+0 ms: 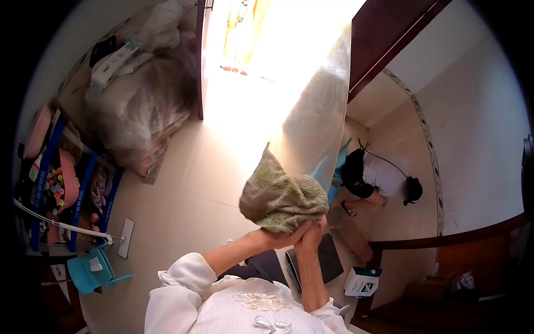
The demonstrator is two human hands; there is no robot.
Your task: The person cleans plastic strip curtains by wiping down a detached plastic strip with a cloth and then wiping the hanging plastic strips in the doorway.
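A bunched green and grey towel (282,195) is held up in front of me, one corner sticking upward. My left hand (278,238) grips its underside from the left. My right hand (311,234) presses against the towel's lower right edge, fingers closed on the cloth. Both white sleeves show at the bottom. Behind the towel stands a tall shiny panel (320,117) that reflects bright light.
Another person (381,181) crouches on the floor at the right by the wall. A blue shelf (67,189) with clutter, a flat mop (72,228) and a small teal stool (92,273) are at the left. Plastic-wrapped bundles (136,106) lie beside the sunlit doorway. A small box (361,281) sits lower right.
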